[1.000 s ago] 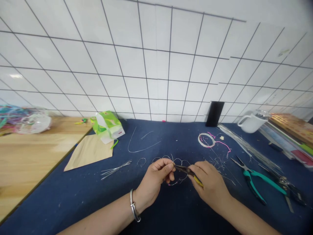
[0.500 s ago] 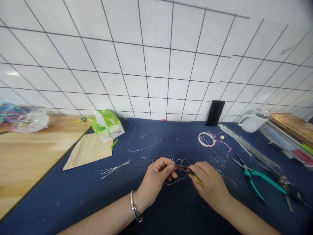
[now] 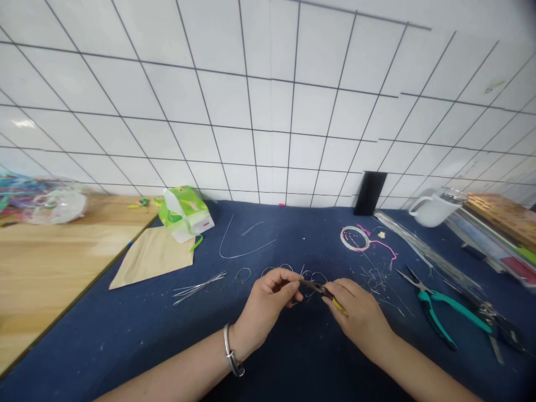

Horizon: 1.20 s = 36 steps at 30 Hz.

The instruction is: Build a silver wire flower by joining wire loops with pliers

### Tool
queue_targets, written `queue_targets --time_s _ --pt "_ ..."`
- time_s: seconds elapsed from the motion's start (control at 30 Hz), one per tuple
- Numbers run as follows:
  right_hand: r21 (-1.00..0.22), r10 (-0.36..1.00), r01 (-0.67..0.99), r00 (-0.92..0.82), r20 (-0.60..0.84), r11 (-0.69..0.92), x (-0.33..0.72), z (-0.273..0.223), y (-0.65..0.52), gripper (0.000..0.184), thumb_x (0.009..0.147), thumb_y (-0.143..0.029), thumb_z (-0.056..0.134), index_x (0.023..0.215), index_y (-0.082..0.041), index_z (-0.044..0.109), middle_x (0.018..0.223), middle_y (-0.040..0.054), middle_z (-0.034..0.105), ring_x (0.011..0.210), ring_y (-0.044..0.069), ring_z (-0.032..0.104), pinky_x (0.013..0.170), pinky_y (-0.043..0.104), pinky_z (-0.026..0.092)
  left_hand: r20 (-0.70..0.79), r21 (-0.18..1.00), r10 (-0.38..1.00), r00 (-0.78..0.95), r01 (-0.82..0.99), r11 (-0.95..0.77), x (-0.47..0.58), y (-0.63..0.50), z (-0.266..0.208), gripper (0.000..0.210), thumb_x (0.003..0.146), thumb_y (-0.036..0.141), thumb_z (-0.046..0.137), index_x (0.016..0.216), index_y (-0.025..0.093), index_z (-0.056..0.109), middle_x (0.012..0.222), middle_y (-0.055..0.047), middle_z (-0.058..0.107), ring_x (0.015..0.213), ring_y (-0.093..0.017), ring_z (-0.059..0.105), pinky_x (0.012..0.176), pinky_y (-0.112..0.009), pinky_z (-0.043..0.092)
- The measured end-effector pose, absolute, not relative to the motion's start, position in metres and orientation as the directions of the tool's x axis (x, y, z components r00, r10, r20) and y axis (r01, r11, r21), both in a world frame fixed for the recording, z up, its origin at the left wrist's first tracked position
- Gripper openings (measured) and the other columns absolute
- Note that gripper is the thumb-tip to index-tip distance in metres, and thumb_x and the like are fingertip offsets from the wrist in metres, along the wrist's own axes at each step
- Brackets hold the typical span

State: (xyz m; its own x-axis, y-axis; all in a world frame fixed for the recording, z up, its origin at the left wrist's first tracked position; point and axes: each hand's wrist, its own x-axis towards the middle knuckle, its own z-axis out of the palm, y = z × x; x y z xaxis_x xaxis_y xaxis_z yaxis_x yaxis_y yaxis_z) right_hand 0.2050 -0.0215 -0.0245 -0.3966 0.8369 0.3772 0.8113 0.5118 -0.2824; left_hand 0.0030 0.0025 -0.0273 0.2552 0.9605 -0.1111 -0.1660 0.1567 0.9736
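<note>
My left hand, with a silver bangle on its wrist, is closed in a pinch of thumb and forefinger on a thin wire, mostly hidden by the fingers. In my right hand is a pair of pliers with dark narrow jaws and a yellow handle. Its jaw tips meet the left fingertips. Behind the hands, several bent wire loops lie on the dark blue cloth. A small wire ring and a bundle of straight wires lie to the left.
Teal-handled pliers lie open at right, near wire offcuts and a long wire bundle. A round dish holds pink beads. Farther back stand a black block and a white mug. A green packet sits left.
The wire loop with pink beads that hung below my hands has swung up and now shows less. Both hands keep their grip almost in place; the view has shifted slightly.
</note>
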Motion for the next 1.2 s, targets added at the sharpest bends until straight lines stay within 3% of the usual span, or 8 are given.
queue_targets --time_s 0.57,0.83,1.2 --pt "-0.397 0.876 0.788 -0.364 0.317 0.471 0.206 -0.024 -0.019 0.015 0.084 -0.019 0.047 0.096 -0.02 0.057 0.091 0.0061 0.058 0.085 0.017 0.056 0.078 0.032 0.048 -0.125 0.952 0.966 0.228 -0.245 0.182 0.003 0.005 -0.025 0.011 0.079 0.026 0.058 0.081 0.015 0.054 0.063 0.001 0.057 0.057 -0.008 0.049 0.054 -0.02 0.038" --pt "-0.503 0.92 0.782 -0.231 0.316 0.369 0.207 -0.014 -0.018 0.017 0.084 -0.025 0.049 0.099 -0.019 0.055 0.093 0.0056 0.056 0.087 0.016 0.055 0.077 0.029 0.047 -0.132 0.94 0.962 0.24 -0.278 0.198 0.002 0.007 -0.023 0.011 0.078 0.024 0.059 0.083 0.016 0.054 0.063 0.002 0.054 0.055 -0.007 0.047 0.052 -0.019 0.036" --pt "-0.339 0.876 0.817 -0.37 0.31 0.466 0.205 -0.019 -0.022 0.022 0.084 -0.03 0.051 0.101 -0.018 0.055 0.092 0.0082 0.056 0.085 0.019 0.053 0.076 0.036 0.046 -0.02 0.999 0.985 0.174 0.037 0.014 0.0 0.006 -0.023 0.007 0.079 0.023 0.055 0.079 0.016 0.057 0.071 -0.001 0.058 0.064 -0.01 0.05 0.058 -0.021 0.039"
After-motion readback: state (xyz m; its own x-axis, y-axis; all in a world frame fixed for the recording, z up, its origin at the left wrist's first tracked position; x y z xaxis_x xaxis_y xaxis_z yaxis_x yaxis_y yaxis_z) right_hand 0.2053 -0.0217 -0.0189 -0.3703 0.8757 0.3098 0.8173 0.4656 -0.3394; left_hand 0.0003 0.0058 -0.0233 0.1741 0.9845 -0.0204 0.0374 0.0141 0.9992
